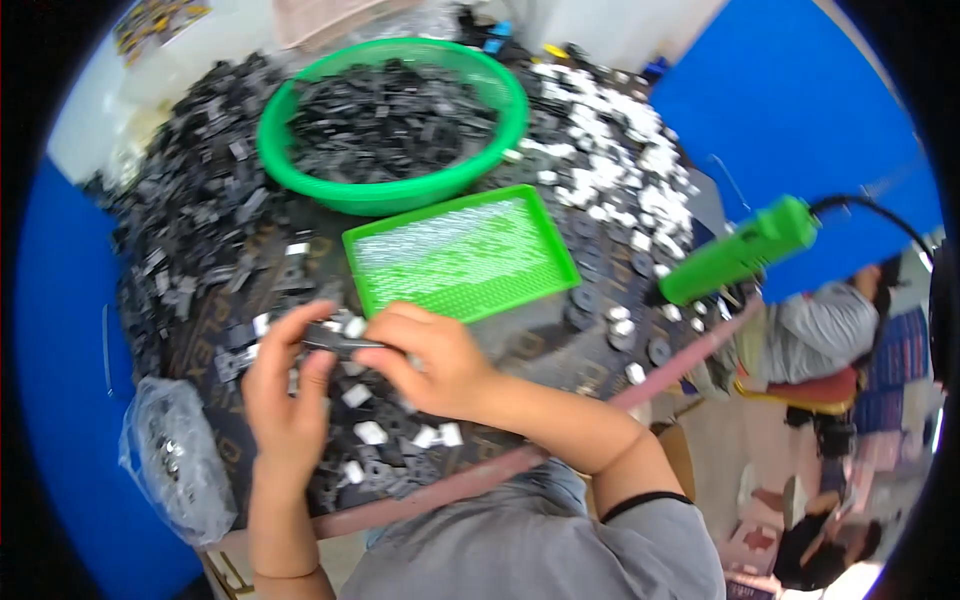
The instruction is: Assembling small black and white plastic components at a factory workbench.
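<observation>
Over the near part of the table, both hands meet on a small dark plastic part point(338, 342). My left hand point(285, 385) is closed on its left end, thumb and fingers pinching it. The thumb and fingertips of my right hand point(430, 358) pinch the right end. Fine detail of the part is blurred. Just beyond the hands lies a green tray point(548, 215) of many small silvery screws or pins. Below the hands, white blocks point(371, 433) and small dark grey pieces point(400, 465) are scattered near the table edge.
A green basket point(270, 145) full of black pieces stands at the back. Loose black parts point(195, 215) heap up on the left, white pieces point(610, 140) at the right. A green power screwdriver point(735, 255) with a cable rests right. A clear plastic bag point(180, 455) lies front left.
</observation>
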`<state>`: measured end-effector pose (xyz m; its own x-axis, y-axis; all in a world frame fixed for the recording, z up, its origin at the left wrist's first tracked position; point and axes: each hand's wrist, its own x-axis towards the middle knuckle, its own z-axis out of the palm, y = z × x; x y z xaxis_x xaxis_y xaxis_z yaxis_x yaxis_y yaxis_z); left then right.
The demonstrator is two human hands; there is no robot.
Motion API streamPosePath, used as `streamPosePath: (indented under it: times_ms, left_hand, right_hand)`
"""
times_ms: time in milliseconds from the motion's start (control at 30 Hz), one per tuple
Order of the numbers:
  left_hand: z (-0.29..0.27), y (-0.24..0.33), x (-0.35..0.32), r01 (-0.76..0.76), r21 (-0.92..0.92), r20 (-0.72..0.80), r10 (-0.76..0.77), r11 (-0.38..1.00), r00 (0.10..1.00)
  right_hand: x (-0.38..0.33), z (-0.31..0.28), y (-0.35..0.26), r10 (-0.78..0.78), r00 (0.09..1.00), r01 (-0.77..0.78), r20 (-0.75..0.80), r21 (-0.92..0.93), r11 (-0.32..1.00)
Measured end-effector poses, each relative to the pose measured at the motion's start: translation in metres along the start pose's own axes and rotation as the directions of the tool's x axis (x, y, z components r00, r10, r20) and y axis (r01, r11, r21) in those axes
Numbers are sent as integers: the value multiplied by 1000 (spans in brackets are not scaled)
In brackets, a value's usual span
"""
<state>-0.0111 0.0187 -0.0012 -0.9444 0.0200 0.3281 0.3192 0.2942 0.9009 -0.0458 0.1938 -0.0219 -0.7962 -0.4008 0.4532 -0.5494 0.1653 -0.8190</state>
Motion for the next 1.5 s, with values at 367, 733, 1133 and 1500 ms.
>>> streamPosePath:
  times_ms: [367, 733, 1133, 1500]
  left_hand:
    - [-11, -24, 2, 110, -275, -7, -117, 955, 993]
    - [17, -8, -2, 87, -306, 44, -77, 948, 996]
    - [24, 9, -6, 378, -515, 128, -367, 770, 921]
    - [16, -2, -5, 264, -655, 127, -241, 708, 962]
  right_hand:
    - [-109, -108, -46, 333, 935, -340, -123, -581, 740]
    - [-155, -162, 45, 142, 742, -629, -655, -607, 486]
    - [-140, -133, -48, -448, 259, -384, -855, -517, 765]
    - [-9, -35, -8, 390, 912, -385, 129, 598, 703]
